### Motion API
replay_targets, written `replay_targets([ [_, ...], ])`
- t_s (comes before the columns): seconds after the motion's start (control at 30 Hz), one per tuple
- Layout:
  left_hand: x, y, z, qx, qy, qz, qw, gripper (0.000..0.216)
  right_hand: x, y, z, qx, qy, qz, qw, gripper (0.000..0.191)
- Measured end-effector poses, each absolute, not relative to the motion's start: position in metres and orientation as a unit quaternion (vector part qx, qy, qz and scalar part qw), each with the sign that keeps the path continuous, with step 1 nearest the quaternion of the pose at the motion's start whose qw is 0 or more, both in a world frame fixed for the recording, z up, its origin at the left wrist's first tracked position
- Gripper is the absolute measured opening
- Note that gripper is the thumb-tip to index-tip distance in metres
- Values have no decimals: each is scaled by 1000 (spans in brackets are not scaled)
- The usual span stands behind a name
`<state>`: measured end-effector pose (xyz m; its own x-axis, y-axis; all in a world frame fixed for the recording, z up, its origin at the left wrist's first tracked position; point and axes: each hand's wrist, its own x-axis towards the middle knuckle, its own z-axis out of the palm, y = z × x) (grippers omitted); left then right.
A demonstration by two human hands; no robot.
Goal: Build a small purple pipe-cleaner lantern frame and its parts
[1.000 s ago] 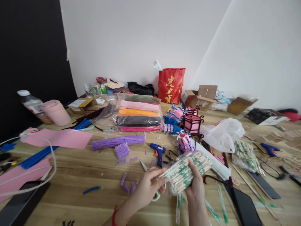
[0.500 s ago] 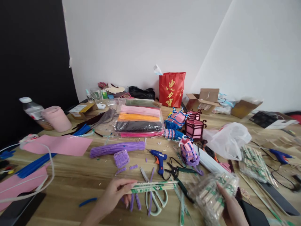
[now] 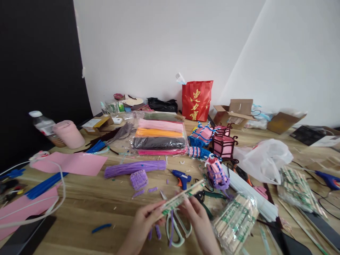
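Note:
My left hand and my right hand both pinch one wrapped pair of chopsticks, held slanted above the wooden table. The left grips its lower end, the right its middle. A plastic bag of wrapped chopsticks lies on the table just right of my right hand. Pale green scissors lie under my hands, beside short purple pipe-cleaner pieces.
A blue glue gun, a purple pipe-cleaner bundle and small pink lanterns lie beyond my hands. Packs of coloured pipe cleaners, a red bag, a white plastic bag, pink sheets and a second chopstick bag surround them.
My left hand drew one wrapped pair out of the bag. My right hand set the bag down on the table and came over to grip the pair.

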<state>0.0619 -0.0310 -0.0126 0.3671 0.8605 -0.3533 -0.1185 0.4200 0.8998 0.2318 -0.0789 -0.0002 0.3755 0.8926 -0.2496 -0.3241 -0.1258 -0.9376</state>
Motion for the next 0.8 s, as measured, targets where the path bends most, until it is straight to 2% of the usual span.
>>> replay_targets([
  [0.13, 73, -46, -17, 520, 395, 306, 693, 43, 202, -50, -16, -504, -153, 544, 653, 43],
  [0.2, 66, -42, -19, 556, 419, 343, 631, 31, 201, -47, -19, -510, -171, 555, 634, 40],
  [0.27, 59, -33, -20, 546, 464, 378, 586, 31, 199, -48, -21, -520, -188, 574, 603, 37],
  [0.37, 60, -17, -21, 516, 491, 409, 570, 34, 187, -52, -25, -534, -213, 596, 560, 37],
  [0.47, 71, -4, -20, 541, 501, 382, 557, 34, 175, -54, -32, -544, -264, 593, 532, 38],
  [0.57, 76, 7, -17, 556, 518, 377, 529, 40, 177, -54, -38, -569, -300, 545, 538, 40],
  [0.7, 67, 14, -12, 558, 523, 395, 509, 36, 193, -59, -41, -607, -339, 467, 547, 45],
  [0.8, 64, 11, -7, 530, 504, 410, 545, 34, 202, -65, -35, -665, -346, 342, 567, 50],
])
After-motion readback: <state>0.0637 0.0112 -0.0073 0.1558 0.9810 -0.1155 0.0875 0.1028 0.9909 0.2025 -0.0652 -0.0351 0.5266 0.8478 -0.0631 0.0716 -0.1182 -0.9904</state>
